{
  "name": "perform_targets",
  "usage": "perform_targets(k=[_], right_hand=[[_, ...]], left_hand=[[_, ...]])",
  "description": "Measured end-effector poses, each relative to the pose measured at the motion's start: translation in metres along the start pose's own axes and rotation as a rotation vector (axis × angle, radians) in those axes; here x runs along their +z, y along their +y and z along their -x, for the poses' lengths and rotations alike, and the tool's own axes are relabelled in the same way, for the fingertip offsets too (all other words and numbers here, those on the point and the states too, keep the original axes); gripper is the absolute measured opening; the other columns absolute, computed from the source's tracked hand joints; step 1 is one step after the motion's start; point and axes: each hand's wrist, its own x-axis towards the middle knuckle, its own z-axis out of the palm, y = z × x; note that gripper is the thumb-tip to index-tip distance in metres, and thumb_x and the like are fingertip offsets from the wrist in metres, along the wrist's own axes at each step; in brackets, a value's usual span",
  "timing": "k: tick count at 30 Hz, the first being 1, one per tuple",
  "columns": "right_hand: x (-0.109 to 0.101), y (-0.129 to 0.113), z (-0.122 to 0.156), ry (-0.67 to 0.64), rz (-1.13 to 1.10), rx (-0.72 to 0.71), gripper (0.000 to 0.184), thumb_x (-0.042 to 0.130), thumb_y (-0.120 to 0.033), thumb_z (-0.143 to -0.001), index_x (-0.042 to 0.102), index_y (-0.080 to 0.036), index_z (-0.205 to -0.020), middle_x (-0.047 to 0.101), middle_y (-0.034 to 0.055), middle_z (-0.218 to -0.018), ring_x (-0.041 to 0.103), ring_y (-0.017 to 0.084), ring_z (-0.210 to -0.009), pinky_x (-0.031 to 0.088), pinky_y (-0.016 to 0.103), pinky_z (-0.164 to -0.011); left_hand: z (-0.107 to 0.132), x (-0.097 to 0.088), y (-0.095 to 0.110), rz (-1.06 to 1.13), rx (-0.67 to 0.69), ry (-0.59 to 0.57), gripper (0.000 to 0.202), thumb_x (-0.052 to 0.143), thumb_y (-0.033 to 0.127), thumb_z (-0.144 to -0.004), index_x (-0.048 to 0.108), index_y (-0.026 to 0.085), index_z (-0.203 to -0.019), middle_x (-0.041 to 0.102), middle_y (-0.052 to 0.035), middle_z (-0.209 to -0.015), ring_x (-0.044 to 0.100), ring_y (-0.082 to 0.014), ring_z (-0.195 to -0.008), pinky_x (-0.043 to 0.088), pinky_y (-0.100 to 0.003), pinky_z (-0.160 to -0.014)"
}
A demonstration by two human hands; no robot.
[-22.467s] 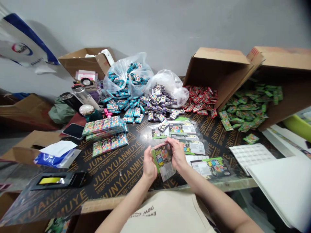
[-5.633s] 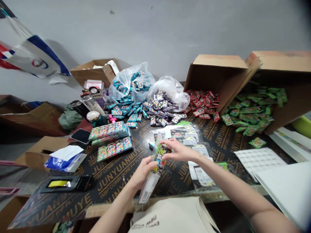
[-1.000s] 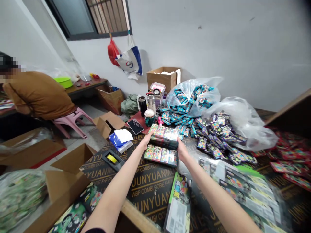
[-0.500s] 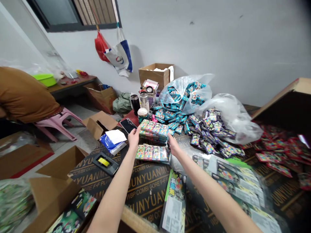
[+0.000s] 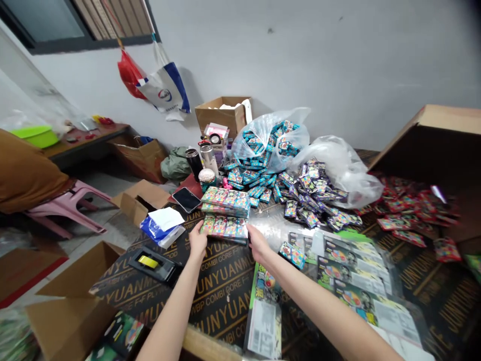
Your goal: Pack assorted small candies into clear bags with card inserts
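On the dark printed board, a row of small colourful packets (image 5: 224,228) lies between my two hands. My left hand (image 5: 198,240) pinches its left end, and my right hand (image 5: 257,242) presses on its right end. Just behind it sits a stacked block of similar packets (image 5: 225,198), touching or nearly so. One loose blue-edged packet (image 5: 292,254) rests to the right of my right wrist. Below my hands a flat green-and-black printed carton (image 5: 264,311) lies lengthwise.
Heaps of blue packets (image 5: 259,165), purple packets (image 5: 313,193) and red packets (image 5: 409,205) spread along the back. Flat printed cartons (image 5: 356,281) overlap at right. A phone (image 5: 187,200), tape dispenser (image 5: 156,264) and bottles (image 5: 208,158) stand left. A person (image 5: 30,175) sits far left.
My hands have left the rear block of packets and come nearer, onto the ends of the front row. The view has turned right. A loose packet now shows beside my right wrist.
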Motion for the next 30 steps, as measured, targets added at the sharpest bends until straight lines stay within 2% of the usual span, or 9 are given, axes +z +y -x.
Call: perform_targets(k=[4, 6, 9, 12, 14, 16, 19, 24, 30], right_hand=[[-0.009, -0.004, -0.006, 0.085, 0.13, 0.01, 0.051, 0.027, -0.045, -0.084, 0.052, -0.014, -0.117, 0.061, 0.0118, -0.11, 0.057, 0.024, -0.098, 0.045, 0.037, -0.078], [-0.026, -0.01, -0.014, 0.177, 0.2, -0.033, 0.047, 0.034, -0.034, -0.083, 0.045, -0.014, -0.124, 0.05, 0.0124, -0.126, 0.047, 0.024, -0.113, 0.038, 0.039, -0.091], [-0.06, -0.032, -0.046, 0.209, 0.679, -0.226, 0.052, 0.034, -0.018, -0.081, 0.032, -0.012, -0.133, 0.029, 0.0145, -0.141, 0.024, 0.026, -0.129, 0.021, 0.043, -0.102], [-0.082, -0.062, -0.093, -0.017, 1.157, -0.402, 0.058, 0.045, -0.009, -0.073, 0.038, -0.016, -0.13, 0.026, 0.012, -0.142, 0.017, 0.029, -0.131, 0.015, 0.048, -0.102], [-0.086, -0.078, -0.124, -0.192, 1.228, -0.447, 0.067, 0.059, -0.007, -0.062, 0.045, -0.023, -0.126, 0.031, 0.0078, -0.141, 0.02, 0.03, -0.129, 0.012, 0.049, -0.103], [-0.082, -0.087, -0.148, -0.338, 1.323, -0.468, 0.073, 0.068, -0.009, -0.053, 0.05, -0.023, -0.122, 0.039, 0.0088, -0.136, 0.025, 0.033, -0.126, 0.012, 0.052, -0.101], [-0.077, -0.089, -0.165, -0.421, 1.42, -0.477, 0.069, 0.074, -0.018, -0.051, 0.054, -0.021, -0.116, 0.049, 0.0121, -0.125, 0.034, 0.034, -0.119, 0.014, 0.055, -0.098], [-0.1, -0.072, -0.148, -0.42, 1.461, -0.493, 0.068, 0.072, -0.025, -0.057, 0.049, -0.022, -0.12, 0.046, 0.0134, -0.127, 0.033, 0.033, -0.12, 0.016, 0.055, -0.098], [-0.15, -0.046, -0.09, -0.475, 1.475, -0.586, 0.063, 0.068, -0.021, -0.059, 0.048, -0.012, -0.117, 0.033, 0.018, -0.138, 0.015, 0.035, -0.129, 0.009, 0.055, -0.099]], left_hand=[[-0.014, -0.001, 0.004, -0.068, 0.002, 0.073, 0.042, 0.055, 0.019, -0.074, 0.053, 0.012, -0.115, 0.059, -0.0156, -0.114, 0.055, -0.0247, -0.107, 0.039, -0.041, -0.096], [-0.004, -0.001, 0.003, -0.111, 0.009, 0.119, 0.049, 0.056, 0.027, -0.075, 0.047, 0.014, -0.122, 0.054, -0.0164, -0.119, 0.048, -0.0267, -0.114, 0.034, -0.044, -0.098], [0.03, 0.0, 0.005, -0.183, 0.037, 0.181, 0.065, 0.057, 0.04, -0.074, 0.035, 0.016, -0.131, 0.035, -0.0195, -0.135, 0.029, -0.0308, -0.128, 0.022, -0.048, -0.103], [0.061, 0.002, 0.025, -0.386, 0.231, 0.148, 0.078, 0.057, 0.046, -0.073, 0.024, 0.017, -0.137, 0.013, -0.0209, -0.144, 0.012, -0.0343, -0.133, 0.017, -0.052, -0.104], [0.064, 0.005, 0.049, -0.578, 0.495, 0.072, 0.084, 0.061, 0.047, -0.069, 0.021, 0.02, -0.138, 0.004, -0.0179, -0.147, 0.005, -0.0355, -0.134, 0.012, -0.054, -0.104], [0.049, 0.012, 0.076, -0.722, 0.737, -0.018, 0.088, 0.065, 0.047, -0.065, 0.023, 0.023, -0.138, 0.004, -0.015, -0.148, 0.004, -0.0361, -0.134, 0.003, -0.057, -0.104], [0.011, 0.03, 0.104, -0.841, 0.929, -0.184, 0.086, 0.068, 0.048, -0.062, 0.029, 0.025, -0.136, 0.019, -0.0142, -0.146, 0.012, -0.0365, -0.133, -0.003, -0.059, -0.102], [-0.025, 0.053, 0.095, -0.907, 0.924, -0.354, 0.062, 0.062, 0.042, -0.072, 0.042, 0.027, -0.128, 0.038, -0.0121, -0.138, 0.026, -0.0332, -0.129, 0.013, -0.053, -0.104], [-0.004, 0.052, 0.095, -0.875, 0.925, -0.326, 0.072, 0.059, 0.045, -0.073, 0.032, 0.02, -0.135, 0.022, -0.0159, -0.144, 0.014, -0.036, -0.132, 0.002, -0.059, -0.102]])
